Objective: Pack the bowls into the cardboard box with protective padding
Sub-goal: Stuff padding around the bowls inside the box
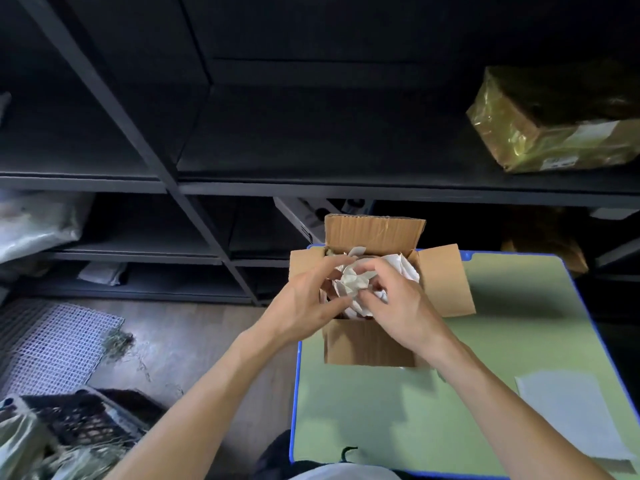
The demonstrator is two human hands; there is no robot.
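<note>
Head view: left hand (304, 303) and right hand (398, 306) pinch crumpled paper (351, 284) in cardboard box (367, 344) at 12 o'clock — presumably cushioning hidden bowls.

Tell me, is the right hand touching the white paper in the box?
Touching. The head view shows the right hand pinching the crumpled white paper above the open cardboard box, with no gap visible.

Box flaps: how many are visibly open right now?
3. On the cardboard box: far flap upright, left flap and right flap splayed outward. A near flap may be folded down the front or hidden; cannot tell.
</note>
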